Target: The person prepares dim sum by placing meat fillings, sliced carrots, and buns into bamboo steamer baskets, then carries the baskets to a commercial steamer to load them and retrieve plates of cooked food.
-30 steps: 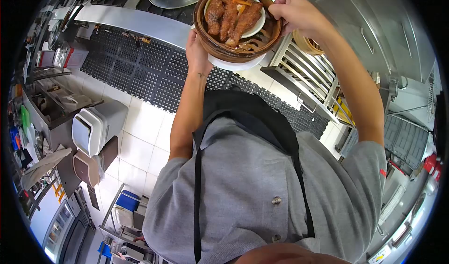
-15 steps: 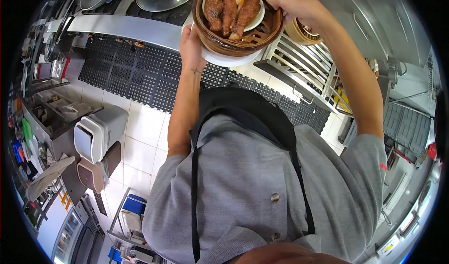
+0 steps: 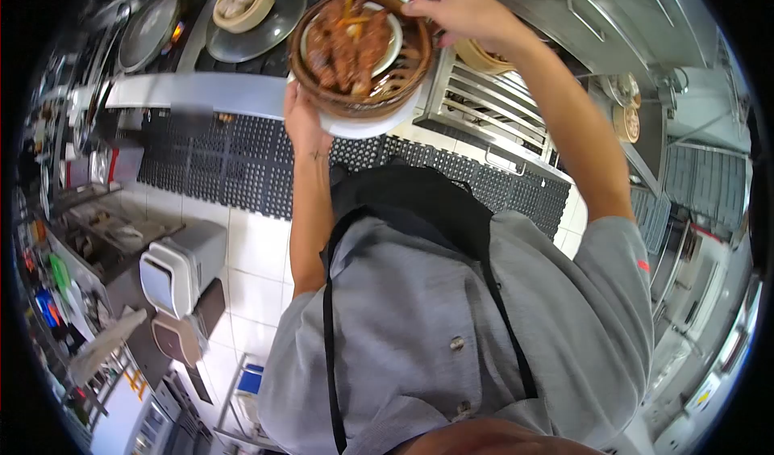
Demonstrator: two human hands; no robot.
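Note:
A round brown steamer basket (image 3: 367, 110) holds a small white dish (image 3: 394, 45) with several reddish-brown glazed pieces of food (image 3: 347, 52) and thin orange strips on top. A white plate (image 3: 371, 127) shows beneath the basket. My left hand (image 3: 305, 120) supports the basket and plate at their left side, its fingers partly hidden under them. At the basket's upper right rim, my right hand (image 3: 451, 7) pinches the edge with thumb and fingers.
A glass lid (image 3: 270, 23) on the stove bears a small bamboo steamer (image 3: 243, 4) of dumplings. Farther left lies a pan lid (image 3: 149, 31) near a flame. Another bamboo steamer (image 3: 482, 57) stands beyond a slatted metal rack (image 3: 492, 100). Black perforated mats (image 3: 250, 160) cover part of the floor.
The basket, plate and both my hands have shifted left and slightly down in view. More of the stove and the dumpling steamer shows now. Both hands stay on the basket.

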